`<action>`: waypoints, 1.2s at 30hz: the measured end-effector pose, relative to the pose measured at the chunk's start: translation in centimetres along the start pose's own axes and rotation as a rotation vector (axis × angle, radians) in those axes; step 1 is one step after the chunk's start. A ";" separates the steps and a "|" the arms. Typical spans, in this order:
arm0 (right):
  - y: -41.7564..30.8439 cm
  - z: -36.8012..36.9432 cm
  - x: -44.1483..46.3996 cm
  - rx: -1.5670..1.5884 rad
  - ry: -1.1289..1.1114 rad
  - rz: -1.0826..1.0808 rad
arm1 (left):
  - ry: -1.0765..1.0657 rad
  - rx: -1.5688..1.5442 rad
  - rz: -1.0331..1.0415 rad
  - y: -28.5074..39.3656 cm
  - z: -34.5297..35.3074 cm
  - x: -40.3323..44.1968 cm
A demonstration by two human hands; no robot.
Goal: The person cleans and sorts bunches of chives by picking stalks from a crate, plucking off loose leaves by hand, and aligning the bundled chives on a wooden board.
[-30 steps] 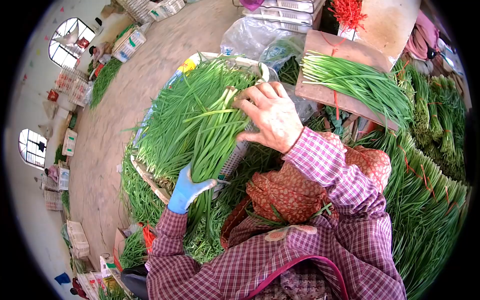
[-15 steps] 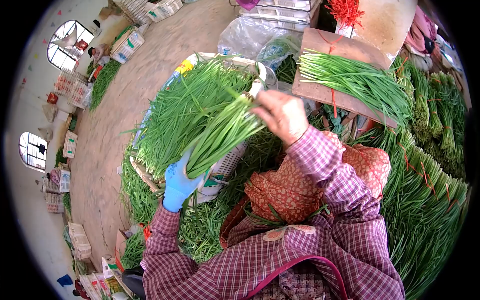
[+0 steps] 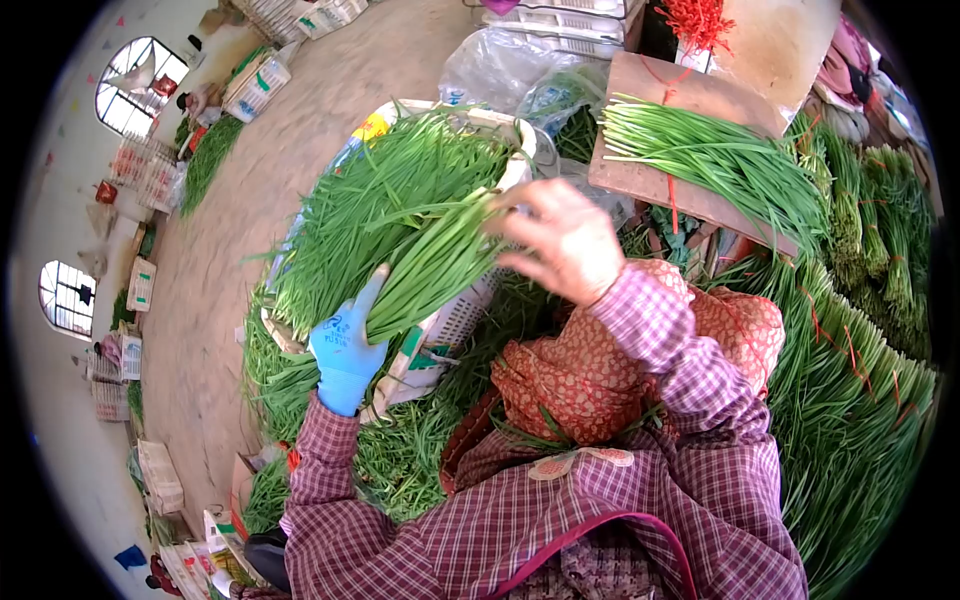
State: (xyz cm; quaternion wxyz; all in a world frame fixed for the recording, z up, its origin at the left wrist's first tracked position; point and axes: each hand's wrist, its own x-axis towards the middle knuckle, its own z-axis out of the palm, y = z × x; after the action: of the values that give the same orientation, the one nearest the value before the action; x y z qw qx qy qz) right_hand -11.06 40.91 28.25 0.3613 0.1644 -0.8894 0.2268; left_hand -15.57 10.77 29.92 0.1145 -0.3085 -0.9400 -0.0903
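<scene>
A loose bunch of garlic chives (image 3: 440,262) lies slantwise over the basket, pale stem ends up and to the right. My left hand (image 3: 348,345), in a blue glove, grips it near its leafy lower end, one finger stretched along the leaves. At the stem ends is my bare right hand (image 3: 565,240), slightly blurred, fingers apart; whether a fingertip touches a stem is unclear. Under the bunch, a white plastic basket (image 3: 408,375) holds a heap of more chives (image 3: 390,190).
To the right, a board (image 3: 625,85) carries another chive pile (image 3: 700,150). Red ties (image 3: 693,25) hang behind it. Tied bundles (image 3: 850,420) line the right side. Loose leaves (image 3: 400,465) cover the floor below the basket. A patterned cloth (image 3: 590,385) covers my knees.
My left hand has shifted slightly left and down, and its finger now points up. My right hand's fingers have spread apart at the stem ends.
</scene>
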 end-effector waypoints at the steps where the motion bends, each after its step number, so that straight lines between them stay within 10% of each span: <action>1: -1.0 0.7 0.4 0.036 0.009 -0.082 | -0.006 0.033 0.012 0.3 0.1 0.2; 5: -0.8 3.0 0.2 0.101 0.130 -0.100 | -0.010 0.124 0.051 1.1 -0.3 0.4; 11: 4.1 2.6 -1.7 0.208 0.222 0.422 | 0.104 0.239 0.168 -0.7 0.7 -0.2; 14: 7.9 1.7 -3.3 -0.016 -0.099 0.588 | 0.100 0.304 0.187 -1.2 0.5 -0.3; 23: -0.2 0.7 2.7 -0.083 -0.361 0.283 | 0.084 0.388 0.289 -0.5 0.2 0.7; 29: 1.4 5.0 1.3 -0.078 -0.122 0.174 | 0.068 0.451 0.314 0.4 -0.2 0.6; 36: 7.3 3.4 -1.2 -0.311 -0.341 0.615 | 0.096 0.436 0.297 -0.8 -0.3 -0.2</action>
State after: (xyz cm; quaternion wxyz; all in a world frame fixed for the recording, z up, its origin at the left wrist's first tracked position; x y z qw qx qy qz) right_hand -15.47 45.42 23.14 0.1438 -0.1316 -0.9683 0.1565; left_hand -15.87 9.94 30.04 0.2345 -0.4063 -0.8752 0.1177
